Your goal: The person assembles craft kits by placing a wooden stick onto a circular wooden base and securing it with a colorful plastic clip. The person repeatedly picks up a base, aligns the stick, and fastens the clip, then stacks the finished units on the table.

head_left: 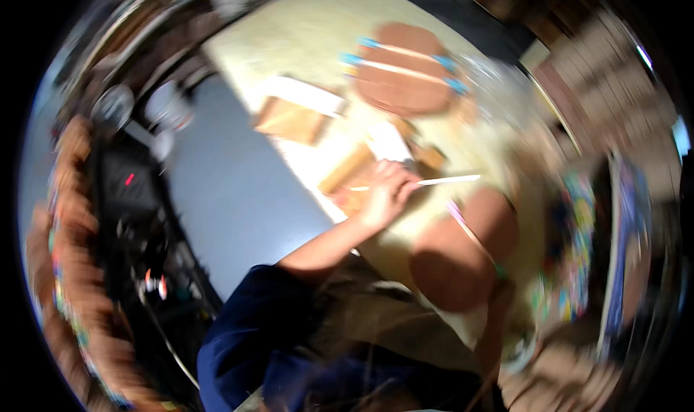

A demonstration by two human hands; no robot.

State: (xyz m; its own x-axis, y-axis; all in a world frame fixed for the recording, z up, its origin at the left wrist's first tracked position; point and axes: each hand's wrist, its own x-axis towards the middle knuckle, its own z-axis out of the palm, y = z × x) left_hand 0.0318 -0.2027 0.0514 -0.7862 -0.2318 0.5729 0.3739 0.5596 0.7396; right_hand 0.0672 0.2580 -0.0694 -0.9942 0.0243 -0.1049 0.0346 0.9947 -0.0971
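Fingers of the one hand (387,191) in clear view are closed around a thin white stick (448,181), gripping it near the middle of the table (303,29), with the stick's free end pointing right; the bare forearm comes up from the dark blue sleeve (246,318) at the lower edge, and which hand it is I cannot tell for sure from this blurred view, though it reads as the left. The other hand is not to be made out. Just under and left of the hand lie small tan blocks (347,168), and a flat tan board (289,121) sits farther left, near the table's left edge. A big brown slab (408,69) with two pale sticks across it lies far on the table; a second brown slab (463,256) lies near, just right of the hand. To work cleanly here, my judgement is that a steady, low grip close to the stick's working end would help, with the wrist resting on the table. Room is tight to the right and near side, where the near slab lies close; the left edge drops to grey floor (231,195) close by, so open space lies mostly toward the far left of the tabletop.
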